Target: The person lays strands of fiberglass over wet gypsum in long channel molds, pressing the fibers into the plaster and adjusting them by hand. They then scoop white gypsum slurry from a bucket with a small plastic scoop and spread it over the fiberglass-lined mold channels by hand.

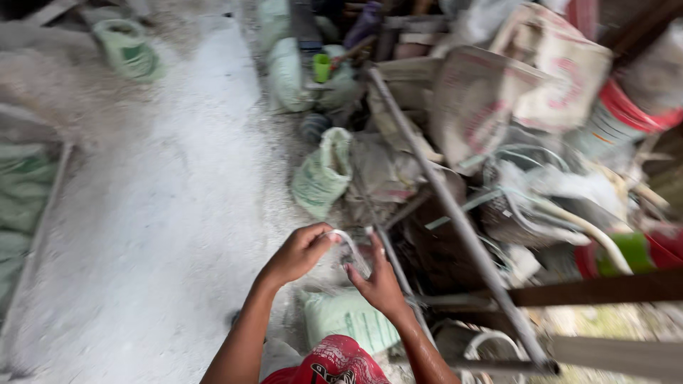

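Dusty, pale concrete floor (163,213) runs past slumped green woven sacks (324,174) and a long grey metal pipe (455,213) slanting across piled clutter. Both hands meet above it: the left hand (299,252) pinches one end of a thin, curved translucent strip (352,249), possibly plastic tubing, while the right hand (380,284) curls around its lower end.

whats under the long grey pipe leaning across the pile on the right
Under the grey pipe lie crumpled sacks, pale hoses and a wire basket. Anything deeper in the heap is covered.
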